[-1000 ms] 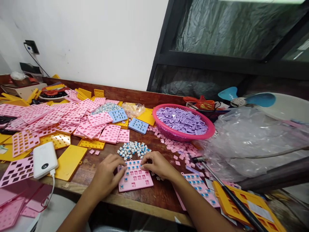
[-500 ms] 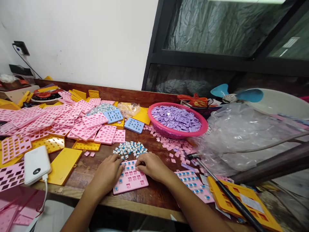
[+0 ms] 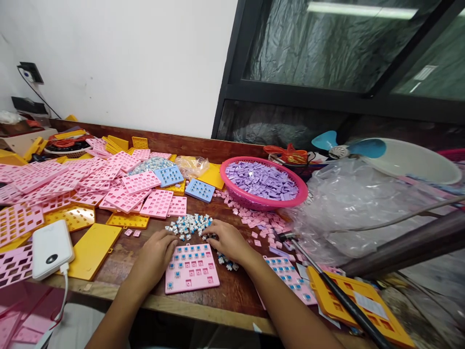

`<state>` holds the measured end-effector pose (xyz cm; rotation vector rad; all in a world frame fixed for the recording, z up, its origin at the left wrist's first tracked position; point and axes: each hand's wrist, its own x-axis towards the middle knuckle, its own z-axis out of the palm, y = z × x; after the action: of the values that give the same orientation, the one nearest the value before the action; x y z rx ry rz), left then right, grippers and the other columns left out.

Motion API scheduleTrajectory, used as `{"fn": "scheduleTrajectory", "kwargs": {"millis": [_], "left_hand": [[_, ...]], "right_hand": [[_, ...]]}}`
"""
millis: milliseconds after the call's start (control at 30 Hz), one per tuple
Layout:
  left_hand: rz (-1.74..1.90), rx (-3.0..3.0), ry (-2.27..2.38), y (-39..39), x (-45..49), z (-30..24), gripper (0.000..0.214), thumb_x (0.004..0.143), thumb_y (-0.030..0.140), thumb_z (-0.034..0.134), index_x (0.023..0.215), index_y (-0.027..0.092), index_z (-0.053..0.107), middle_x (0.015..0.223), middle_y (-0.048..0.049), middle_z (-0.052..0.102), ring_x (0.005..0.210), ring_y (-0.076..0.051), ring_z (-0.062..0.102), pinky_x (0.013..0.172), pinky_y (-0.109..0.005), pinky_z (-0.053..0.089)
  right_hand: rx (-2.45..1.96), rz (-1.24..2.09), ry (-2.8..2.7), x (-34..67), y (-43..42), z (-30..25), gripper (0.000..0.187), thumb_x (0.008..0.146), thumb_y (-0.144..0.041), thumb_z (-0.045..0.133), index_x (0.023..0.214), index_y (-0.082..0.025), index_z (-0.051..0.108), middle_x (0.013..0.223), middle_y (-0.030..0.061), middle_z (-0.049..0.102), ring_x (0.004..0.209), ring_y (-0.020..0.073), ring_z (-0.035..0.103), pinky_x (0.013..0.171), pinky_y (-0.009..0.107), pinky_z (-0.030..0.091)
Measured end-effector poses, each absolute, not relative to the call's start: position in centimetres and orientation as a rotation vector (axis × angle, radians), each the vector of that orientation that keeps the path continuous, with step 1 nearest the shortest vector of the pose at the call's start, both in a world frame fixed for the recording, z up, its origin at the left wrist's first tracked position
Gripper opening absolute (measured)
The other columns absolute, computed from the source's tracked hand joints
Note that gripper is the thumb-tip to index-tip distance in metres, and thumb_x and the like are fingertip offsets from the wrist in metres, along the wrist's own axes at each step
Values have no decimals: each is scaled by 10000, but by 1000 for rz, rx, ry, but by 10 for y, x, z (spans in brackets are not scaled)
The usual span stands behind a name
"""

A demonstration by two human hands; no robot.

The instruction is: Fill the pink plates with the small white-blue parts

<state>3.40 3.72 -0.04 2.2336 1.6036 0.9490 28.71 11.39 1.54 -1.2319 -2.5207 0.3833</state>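
Note:
A pink keyboard plate (image 3: 194, 266) lies flat near the table's front edge. Blue-topped key switches sit in its upper rows and down its left side, while several other square holes hold none. My left hand (image 3: 156, 254) is closed at the plate's upper left edge, thumb against it. Just beyond the plate spreads a pile of loose white-and-blue key switches (image 3: 191, 224). At this pile's right side my right hand (image 3: 229, 242) has its fingers curled and pinched together; what is between the fingertips is hidden. More loose switches (image 3: 227, 261) lie beneath my right wrist.
Pink plates (image 3: 61, 177) are heaped at left, near a white power bank (image 3: 53, 249) and a yellow panel (image 3: 93, 249). A pink basket (image 3: 301, 198) holds purple keycaps. At right lie another filled pink plate (image 3: 286, 276), a hammer (image 3: 341, 295) and yellow casings (image 3: 385, 325).
My right hand has moved from the plate's upper right part to the switch pile, uncovering the top row. My left hand has shifted slightly; the view has turned a little to the right.

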Motion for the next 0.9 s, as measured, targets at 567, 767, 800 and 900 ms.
{"fn": "scheduleTrajectory", "kwargs": {"millis": [567,767,800,900], "left_hand": [[984,2052,1192,8,56,21,335,907,103,550,1199,239,641,1109,-58,668,1030,-195,627,896,-289,489],[827,2156,1289,7,67,6,325,928,74,491,1147,238,667,1029,-55,677,950,-201,637,830,-291,487],[811,2181,1308,7,68,5,313,936,76,484,1131,235,670,1036,-57,681,956,-205,636,835,-296,487],[762,2267,1382,7,69,3,255,960,109,484,1086,222,676,1014,-62,697,976,-233,626,860,-335,483]], "right_hand": [[-1092,687,-2413,291,102,43,142,792,-108,677,905,-190,703,896,-4,737,769,147,644,715,233,436],[-1043,792,-2653,293,98,43,128,779,-120,754,882,-196,757,904,9,758,871,178,671,797,250,448],[-1029,808,-2672,292,98,42,134,786,-124,756,896,-198,765,917,13,759,881,178,672,809,252,448],[-992,835,-2700,292,96,41,146,799,-130,756,928,-195,780,949,27,753,900,178,666,824,253,447]]}}
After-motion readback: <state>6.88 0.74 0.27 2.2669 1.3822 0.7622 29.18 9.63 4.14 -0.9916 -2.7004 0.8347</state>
